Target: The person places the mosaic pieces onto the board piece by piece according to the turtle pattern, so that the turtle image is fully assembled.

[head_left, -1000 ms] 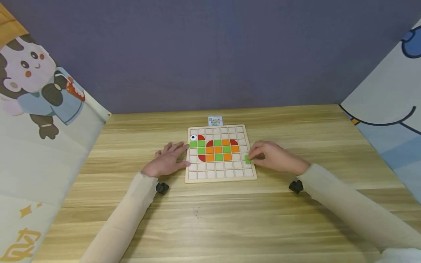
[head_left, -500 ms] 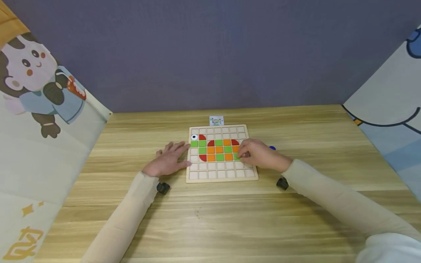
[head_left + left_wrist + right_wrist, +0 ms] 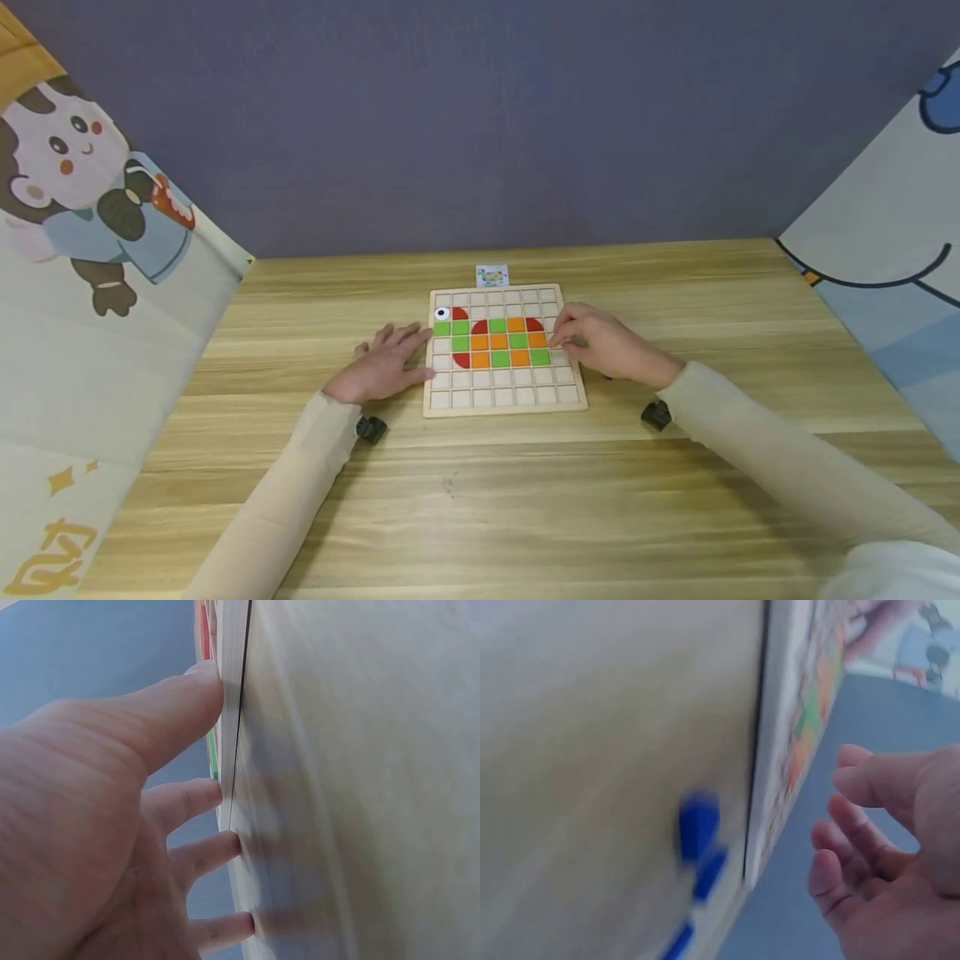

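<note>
A pale wooden grid board (image 3: pixel 504 398) lies on the table with green, orange and red pieces and a white eye piece (image 3: pixel 442 313) set in its cells. At the lower right of the coloured shape sits a green square tile (image 3: pixel 539 357). My right hand (image 3: pixel 615 343) hovers over the board's right edge, its fingers loosely bent and no piece showing between them, also in the right wrist view. My left hand (image 3: pixel 378 367) has its fingers spread, thumb and fingertips touching the board's left edge; the left wrist view shows the thumb (image 3: pixel 180 705) against that side.
A small picture card (image 3: pixel 492 276) lies behind the board's far edge. Several blue pieces (image 3: pixel 697 829), blurred, lie on the table beside the board's right side, mostly hidden under my right hand in the head view. A dark panel (image 3: pixel 510 125) stands behind the table.
My right hand carried a green square tile leftward into a cell at the shape's lower right, let it go, then drew slightly back to the right. The left hand stayed in place.
</note>
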`<move>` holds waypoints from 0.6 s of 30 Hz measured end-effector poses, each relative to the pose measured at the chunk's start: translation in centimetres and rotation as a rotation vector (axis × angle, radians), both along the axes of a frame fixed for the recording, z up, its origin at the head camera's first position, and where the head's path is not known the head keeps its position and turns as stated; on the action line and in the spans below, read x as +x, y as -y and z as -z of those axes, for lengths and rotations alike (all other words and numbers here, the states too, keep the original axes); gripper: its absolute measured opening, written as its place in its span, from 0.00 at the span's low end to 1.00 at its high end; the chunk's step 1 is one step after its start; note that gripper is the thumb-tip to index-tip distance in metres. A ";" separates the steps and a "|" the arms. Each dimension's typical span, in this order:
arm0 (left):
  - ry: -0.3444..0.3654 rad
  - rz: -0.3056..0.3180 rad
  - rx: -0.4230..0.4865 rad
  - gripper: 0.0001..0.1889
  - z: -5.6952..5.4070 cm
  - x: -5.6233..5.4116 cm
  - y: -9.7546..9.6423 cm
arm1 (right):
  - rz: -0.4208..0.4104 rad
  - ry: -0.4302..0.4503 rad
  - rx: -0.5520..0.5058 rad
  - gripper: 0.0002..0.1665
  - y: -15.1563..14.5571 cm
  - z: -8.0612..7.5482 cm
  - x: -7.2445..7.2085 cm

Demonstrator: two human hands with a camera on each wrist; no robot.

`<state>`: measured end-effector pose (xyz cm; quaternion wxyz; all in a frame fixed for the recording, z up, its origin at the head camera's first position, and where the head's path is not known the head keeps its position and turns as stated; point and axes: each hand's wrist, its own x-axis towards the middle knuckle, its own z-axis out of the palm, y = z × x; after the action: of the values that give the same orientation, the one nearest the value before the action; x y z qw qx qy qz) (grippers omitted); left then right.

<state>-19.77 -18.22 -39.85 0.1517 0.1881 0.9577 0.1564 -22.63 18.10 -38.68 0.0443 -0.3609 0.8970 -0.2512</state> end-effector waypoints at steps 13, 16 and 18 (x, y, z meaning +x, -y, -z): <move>-0.004 0.004 -0.001 0.38 0.2 -0.1 0.2 | 0.095 0.003 0.083 0.10 -6.1 0.8 -0.8; -0.005 0.005 -0.001 0.38 0.3 -0.1 0.2 | 0.070 -0.002 0.061 0.10 -6.0 1.1 -0.7; -0.007 0.005 0.000 0.38 0.2 -0.1 0.2 | 0.063 0.013 0.054 0.09 -5.7 1.1 -0.7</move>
<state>-19.90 -18.39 -40.10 0.1485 0.1912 0.9577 0.1556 -23.33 23.79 -39.79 0.0518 -0.3296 0.9141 -0.2306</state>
